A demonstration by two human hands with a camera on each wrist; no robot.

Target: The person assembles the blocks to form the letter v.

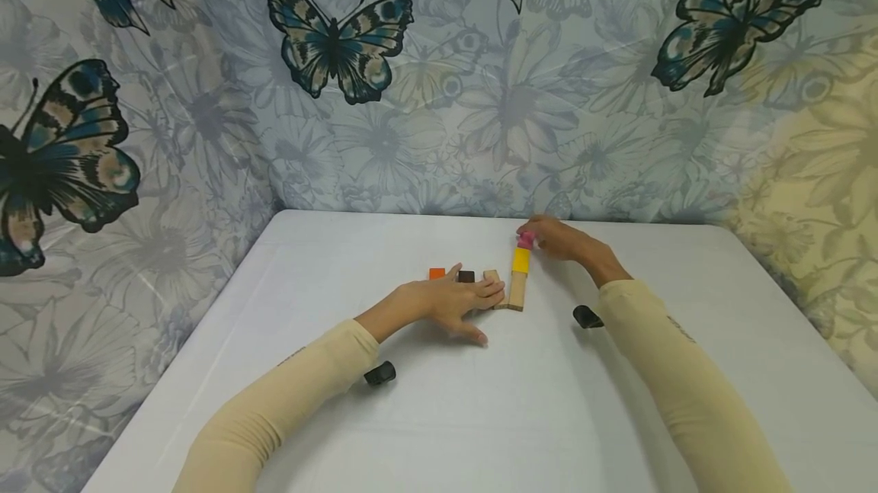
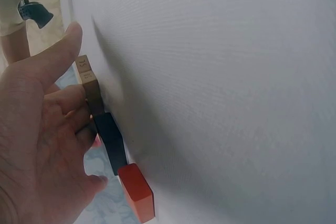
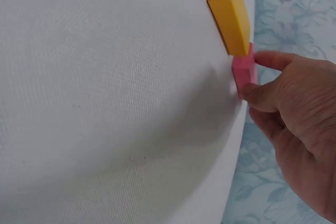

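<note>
At the far side of the table, my right hand (image 1: 559,240) pinches a pink block (image 3: 243,73) between thumb and finger. The pink block meets the end of a yellow block (image 3: 231,22). Nearer to me, a plain wooden block (image 1: 517,292) continues this line. My left hand (image 1: 453,304) reaches over the row with its fingers spread and extended. Its fingertips are right at the light wooden blocks (image 2: 90,83). A black block (image 2: 110,141) and an orange block (image 2: 136,191) follow end to end toward the left, partly hidden by the hand in the head view.
A white table (image 1: 439,432) carries the blocks. Behind it hangs a cloth with butterflies (image 1: 334,40) and flowers. Black wrist devices (image 1: 380,373) show beside both beige sleeves (image 1: 288,386). The table's back edge runs close behind the right hand.
</note>
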